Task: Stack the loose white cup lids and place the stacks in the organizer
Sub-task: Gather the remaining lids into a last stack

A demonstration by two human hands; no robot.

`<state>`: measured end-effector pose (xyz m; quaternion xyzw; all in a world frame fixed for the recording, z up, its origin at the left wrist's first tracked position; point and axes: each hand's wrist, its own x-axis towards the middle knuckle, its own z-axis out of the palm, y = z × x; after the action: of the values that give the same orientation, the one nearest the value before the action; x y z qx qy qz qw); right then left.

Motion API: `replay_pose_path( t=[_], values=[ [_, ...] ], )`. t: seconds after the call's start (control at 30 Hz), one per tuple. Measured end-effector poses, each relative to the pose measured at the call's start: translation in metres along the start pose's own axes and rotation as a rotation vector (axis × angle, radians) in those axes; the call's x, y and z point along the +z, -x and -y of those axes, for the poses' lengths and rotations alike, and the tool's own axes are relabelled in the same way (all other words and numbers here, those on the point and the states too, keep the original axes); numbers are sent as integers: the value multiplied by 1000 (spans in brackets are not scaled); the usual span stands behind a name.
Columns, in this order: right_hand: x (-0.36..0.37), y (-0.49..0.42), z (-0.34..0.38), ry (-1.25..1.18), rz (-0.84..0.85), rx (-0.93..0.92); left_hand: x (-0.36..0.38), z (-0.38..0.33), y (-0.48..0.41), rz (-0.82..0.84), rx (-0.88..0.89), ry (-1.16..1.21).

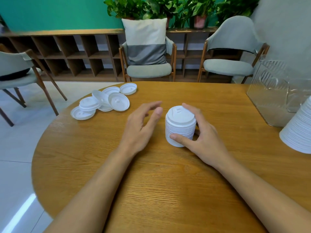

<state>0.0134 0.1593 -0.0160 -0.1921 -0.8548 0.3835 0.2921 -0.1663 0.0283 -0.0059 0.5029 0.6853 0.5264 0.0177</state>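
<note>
Leftmost, loose lids: several white cup lids in a low heap near the far-left rim of the tabletop, overlapping, some rim-up, some dome-up.

Left hand: fingers spread and relaxed, holding nothing, just beside the lid stack, slightly motion-blurred. I cannot tell whether its thumb tip touches the stack.

Lid stack: nested white lids standing upright at mid-tabletop, sip-hole face on top.

Right hand: clamped on the lid stack, thumb low on the near side, fingers curled round the far side.

Organizer: clear, ribbed walls, on the far-right tabletop. Contents unreadable through the reflections.

Second white stack: wider, cut by the right edge, standing outside and in front of the organizer.
</note>
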Motion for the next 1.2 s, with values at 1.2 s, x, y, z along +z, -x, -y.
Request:
replay_pose_path(
  t=[1.2],
  values=[
    [33,-16,22,-93,-10,11,-92,85,-50,-2,-255,-702]
  ],
)
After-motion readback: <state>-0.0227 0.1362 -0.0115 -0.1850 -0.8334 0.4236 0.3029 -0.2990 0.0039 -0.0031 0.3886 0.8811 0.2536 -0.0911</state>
